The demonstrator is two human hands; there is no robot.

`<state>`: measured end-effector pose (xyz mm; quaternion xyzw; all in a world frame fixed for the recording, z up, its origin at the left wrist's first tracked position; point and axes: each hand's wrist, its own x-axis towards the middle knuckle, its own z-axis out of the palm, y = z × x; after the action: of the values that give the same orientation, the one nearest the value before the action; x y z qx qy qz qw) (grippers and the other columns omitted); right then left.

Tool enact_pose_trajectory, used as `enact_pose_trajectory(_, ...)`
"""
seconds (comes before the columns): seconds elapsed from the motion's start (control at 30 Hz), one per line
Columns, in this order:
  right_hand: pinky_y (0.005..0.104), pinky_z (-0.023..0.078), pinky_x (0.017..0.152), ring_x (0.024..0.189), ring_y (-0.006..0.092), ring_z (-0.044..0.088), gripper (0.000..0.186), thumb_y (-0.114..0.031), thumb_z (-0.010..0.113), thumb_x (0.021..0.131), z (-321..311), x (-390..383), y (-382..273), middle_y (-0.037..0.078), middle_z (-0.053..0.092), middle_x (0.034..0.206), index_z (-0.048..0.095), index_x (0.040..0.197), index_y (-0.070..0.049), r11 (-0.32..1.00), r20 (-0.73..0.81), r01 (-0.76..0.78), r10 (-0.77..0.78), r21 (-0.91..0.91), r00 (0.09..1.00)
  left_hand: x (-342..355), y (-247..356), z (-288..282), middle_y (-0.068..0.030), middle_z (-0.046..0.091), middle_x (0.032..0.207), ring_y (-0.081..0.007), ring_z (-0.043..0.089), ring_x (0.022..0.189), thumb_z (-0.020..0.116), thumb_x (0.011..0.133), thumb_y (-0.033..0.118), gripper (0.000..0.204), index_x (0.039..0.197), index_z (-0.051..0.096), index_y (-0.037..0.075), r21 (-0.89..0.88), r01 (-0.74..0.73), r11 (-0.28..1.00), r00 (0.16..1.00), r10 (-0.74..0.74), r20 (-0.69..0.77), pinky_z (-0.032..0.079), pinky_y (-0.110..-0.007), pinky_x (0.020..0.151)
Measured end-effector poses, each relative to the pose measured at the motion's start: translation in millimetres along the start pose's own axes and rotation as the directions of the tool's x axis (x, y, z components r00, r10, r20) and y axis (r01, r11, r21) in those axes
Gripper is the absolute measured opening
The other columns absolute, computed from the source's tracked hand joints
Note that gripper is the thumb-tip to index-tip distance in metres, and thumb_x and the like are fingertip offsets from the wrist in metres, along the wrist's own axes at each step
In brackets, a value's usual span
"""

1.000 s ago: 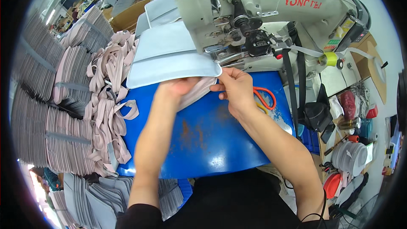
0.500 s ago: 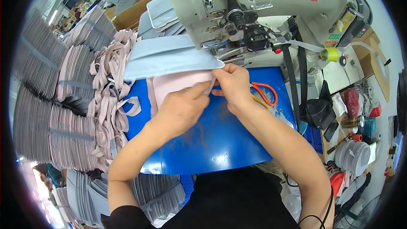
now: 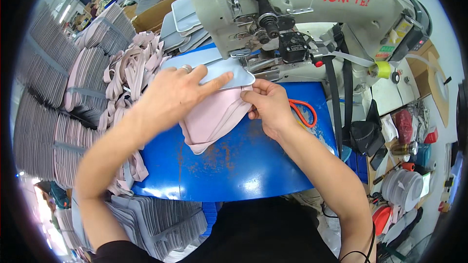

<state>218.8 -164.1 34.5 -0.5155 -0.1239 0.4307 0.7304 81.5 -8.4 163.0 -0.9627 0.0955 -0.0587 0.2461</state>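
Note:
My left hand (image 3: 173,92) reaches across a light blue fabric panel (image 3: 235,74), its fingers stretched over the cloth and a ring on one of them. A pale pink fabric panel (image 3: 209,121) with a folded edge strip hangs out from under the blue one, toward me. My right hand (image 3: 269,104) pinches the pink panel's edge between thumb and fingers, close to the blue panel's right corner. Just behind the blue panel stands the head of a sewing machine (image 3: 228,34); the panel's far side is partly hidden by my left hand.
Red-handled scissors (image 3: 304,114) lie right of my right hand on the blue work surface (image 3: 243,165). Tangled pink strips (image 3: 131,75) hang at the left, beside tied stacks of grey and pink panels (image 3: 36,122). Dark straps (image 3: 333,100) hang at the machine's right.
My left hand has moved from the pink panel up and left onto the blue panel. The pink panel has swung round, its lower corner now nearer me. My right hand keeps its pinch.

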Motion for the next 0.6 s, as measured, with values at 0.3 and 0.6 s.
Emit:
enact_pose_trajectory(0.3, 0.0220, 0.046, 0.050, 0.060, 0.0069, 0.059, 0.030, -0.002, 0.071, 0.090, -1.9, -3.6, 1.3, 0.002, 0.070, 0.087, 0.073, 0.118, 0.005, 0.998, -0.050, -0.017, 0.020, 0.053, 0.999, 29.3, -35.8, -16.9, -0.0073, 0.057, 0.093, -0.0209, 0.069, 0.068, 0.065, 0.085, 0.016, 0.059, 0.144, 0.063, 0.018, -0.029, -0.336, 0.941, 0.917, 0.334, 0.218, 0.055, -0.033, 0.059)
enact_pose_trajectory(0.6, 0.0270, 0.059, 0.062, 0.070, 0.0100, 0.068, 0.028, -0.009, 0.075, 0.095, 0.9, 6.3, 9.6, 0.002, 0.070, 0.091, 0.073, 0.119, 0.005, 0.981, -0.051, 0.034, -0.025, 0.189, 0.998, 40.6, -6.2, -30.6, -0.0104, 0.062, 0.089, -0.0228, 0.069, 0.064, 0.065, 0.086, 0.012, 0.053, 0.138, 0.063, 0.002, -0.089, -0.158, 0.983, 0.939, 0.177, 0.294, 0.054, -0.034, 0.053)
